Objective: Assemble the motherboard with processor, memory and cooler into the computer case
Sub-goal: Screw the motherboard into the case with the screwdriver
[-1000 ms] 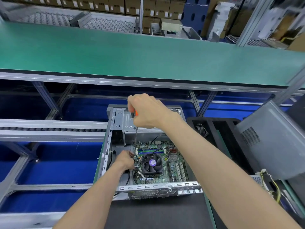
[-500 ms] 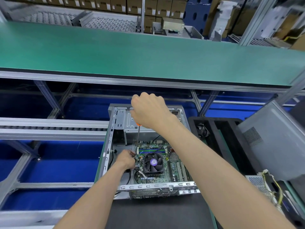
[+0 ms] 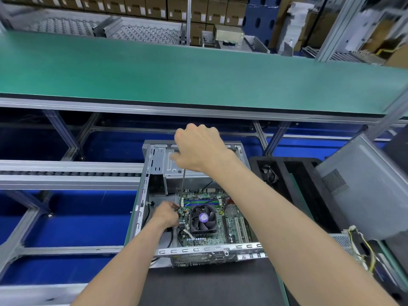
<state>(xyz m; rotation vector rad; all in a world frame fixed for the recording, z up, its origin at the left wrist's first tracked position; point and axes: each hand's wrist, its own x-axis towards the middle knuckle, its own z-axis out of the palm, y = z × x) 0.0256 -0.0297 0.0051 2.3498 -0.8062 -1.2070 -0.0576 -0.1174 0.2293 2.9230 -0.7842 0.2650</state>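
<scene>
motherboard (image 3: 212, 219) is sitting flat inside the open case (image 3: 145, 195) on the counter | right hand (image 3: 198, 149) is fisting around a screwdriver (image 3: 183, 186), tip down at the board's left edge | left hand (image 3: 166, 214) is pinching something there, can't tell what | board's probably stiff but fragile, so it's better handled by its edges, not the cooler (image 3: 203, 218)
</scene>
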